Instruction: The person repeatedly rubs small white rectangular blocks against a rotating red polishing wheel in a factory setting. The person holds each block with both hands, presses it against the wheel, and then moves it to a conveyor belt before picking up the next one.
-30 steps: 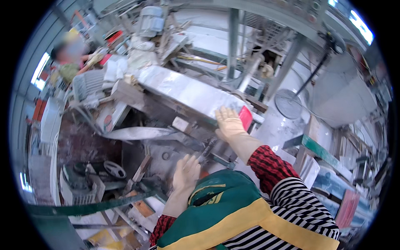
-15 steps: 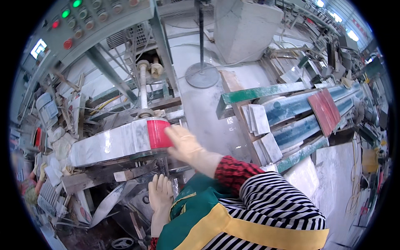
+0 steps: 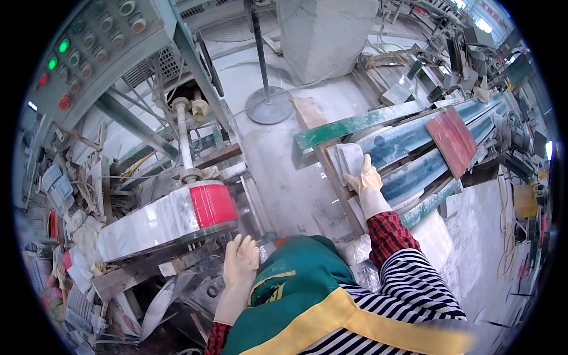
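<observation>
The right hand (image 3: 365, 180), in a pale work glove, reaches out to the person's right and lies on top of a small stack of pale stone tiles (image 3: 349, 158). Its fingers are spread flat over the upper tile, pressing down rather than wrapped round it, so the hand is open on the tile and nothing is gripped. The stack sits on a slanted rack (image 3: 414, 154) of long blue-green rails, which probably keeps cut pieces off the wet floor and within an arm's reach. Farther along the rails, beyond the right hand, a dark red slab (image 3: 452, 141) lies on the same slope.

The left hand (image 3: 240, 263), also gloved, hangs low and close to the body, fingers loosely apart and holding nothing. Just above and to its left is a long pale stone piece with a red end (image 3: 177, 216), lying across the bed of a machine under a vertical spindle (image 3: 184, 142); that placement suggests it is set there for working, and the hand is near its red end without touching it. Below the hand, offcuts and scraps (image 3: 148, 284) crowd the machine's base.

Up and to the left of the left hand a slanted control panel with green and red buttons (image 3: 89, 47) faces the person, within reach. A fan stand with a round base (image 3: 269, 105) stands on the dusty floor between machine and rack.
</observation>
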A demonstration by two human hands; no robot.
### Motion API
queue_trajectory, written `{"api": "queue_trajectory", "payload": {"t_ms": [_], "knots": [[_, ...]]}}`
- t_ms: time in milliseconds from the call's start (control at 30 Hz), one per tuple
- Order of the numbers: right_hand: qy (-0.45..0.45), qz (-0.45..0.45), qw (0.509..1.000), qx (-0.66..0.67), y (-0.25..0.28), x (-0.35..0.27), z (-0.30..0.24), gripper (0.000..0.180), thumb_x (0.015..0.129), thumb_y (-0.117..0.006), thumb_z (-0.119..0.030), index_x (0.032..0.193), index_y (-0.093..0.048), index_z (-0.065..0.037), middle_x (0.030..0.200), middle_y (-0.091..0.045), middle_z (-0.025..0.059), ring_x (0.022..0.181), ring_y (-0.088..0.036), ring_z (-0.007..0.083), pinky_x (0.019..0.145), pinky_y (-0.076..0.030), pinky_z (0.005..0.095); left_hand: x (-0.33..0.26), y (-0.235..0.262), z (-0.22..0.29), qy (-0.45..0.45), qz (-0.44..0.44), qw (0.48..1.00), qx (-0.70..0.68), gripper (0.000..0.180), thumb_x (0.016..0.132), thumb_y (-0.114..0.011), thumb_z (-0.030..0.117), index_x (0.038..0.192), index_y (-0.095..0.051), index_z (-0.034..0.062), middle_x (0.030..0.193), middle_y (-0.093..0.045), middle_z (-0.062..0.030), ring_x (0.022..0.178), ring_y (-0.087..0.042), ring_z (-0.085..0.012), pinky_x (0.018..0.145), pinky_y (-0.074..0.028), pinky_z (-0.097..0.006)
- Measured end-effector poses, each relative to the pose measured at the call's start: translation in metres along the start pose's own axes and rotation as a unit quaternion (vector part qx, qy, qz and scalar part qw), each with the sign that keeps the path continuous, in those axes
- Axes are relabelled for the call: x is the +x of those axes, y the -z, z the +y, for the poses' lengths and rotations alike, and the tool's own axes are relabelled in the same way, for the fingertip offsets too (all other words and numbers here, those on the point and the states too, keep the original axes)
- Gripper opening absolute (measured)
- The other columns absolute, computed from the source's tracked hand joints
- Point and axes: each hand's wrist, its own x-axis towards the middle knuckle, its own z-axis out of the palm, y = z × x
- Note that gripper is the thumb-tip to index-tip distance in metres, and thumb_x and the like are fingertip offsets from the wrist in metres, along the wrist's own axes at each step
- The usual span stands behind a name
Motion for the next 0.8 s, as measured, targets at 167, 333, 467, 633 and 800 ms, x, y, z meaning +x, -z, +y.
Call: {"api": "queue_trajectory", "payload": {"t_ms": [167,333,467,633,800], "knots": [[-0.052,-0.062,0.997,-0.019,0.003,0.023,-0.005,0.106,0.068,-0.085,-0.051,0.150,-0.033,-0.009,0.117,-0.068,0.0222,0.108,-0.067,0.0390,0.091,-0.055,0.0450,0.012,-0.041,-0.012,0.027,-0.086,0.982,0.166,0.062,0.103,-0.056,0.038,0.153,-0.036,0.0076,0.151,-0.046,-0.0212,0.135,-0.050,-0.0348,0.106,-0.048,-0.040],[-0.034,-0.052,0.998,-0.001,-0.008,0.033,0.011,0.109,0.065,-0.085,-0.055,0.149,-0.034,-0.007,0.116,-0.065,0.0279,0.109,-0.065,0.0428,0.093,-0.053,0.0467,0.056,-0.106,-0.046,0.082,-0.076,0.933,0.342,0.074,0.102,-0.057,0.043,0.159,-0.024,0.0100,0.157,-0.037,-0.0185,0.138,-0.046,-0.0338,0.113,-0.042,-0.043],[-0.006,-0.059,0.998,0.020,-0.007,0.034,0.020,0.110,0.067,-0.084,-0.053,0.150,-0.031,-0.003,0.115,-0.064,0.0300,0.107,-0.065,0.0446,0.091,-0.054,0.0482,0.082,-0.178,-0.067,0.079,-0.202,0.838,0.500,0.078,0.102,-0.058,0.039,0.161,-0.019,0.0065,0.164,-0.025,-0.0158,0.151,-0.025,-0.0291,0.121,-0.025,-0.041],[-0.019,-0.113,0.993,0.033,0.008,0.038,0.014,0.117,0.065,-0.084,-0.054,0.154,-0.027,-0.004,0.121,-0.061,0.0299,0.108,-0.065,0.0450,0.092,-0.054,0.0495,0.172,-0.228,-0.131,0.037,-0.259,0.724,0.639,0.079,0.100,-0.062,0.030,0.161,-0.018,0.0071,0.166,-0.018,-0.0176,0.155,-0.015,-0.0268,0.124,-0.018,-0.040],[-0.046,-0.166,0.984,0.047,0.027,0.037,0.013,0.116,0.069,-0.082,-0.057,0.157,-0.024,-0.009,0.128,-0.059,0.0285,0.116,-0.061,0.0452,0.097,-0.052,0.0494,0.248,-0.245,-0.183,-0.051,-0.267,0.634,0.724,0.085,0.094,-0.069,0.033,0.159,-0.021,0.0065,0.164,-0.021,-0.0203,0.153,-0.018,-0.0311,0.123,-0.022,-0.039]]}}
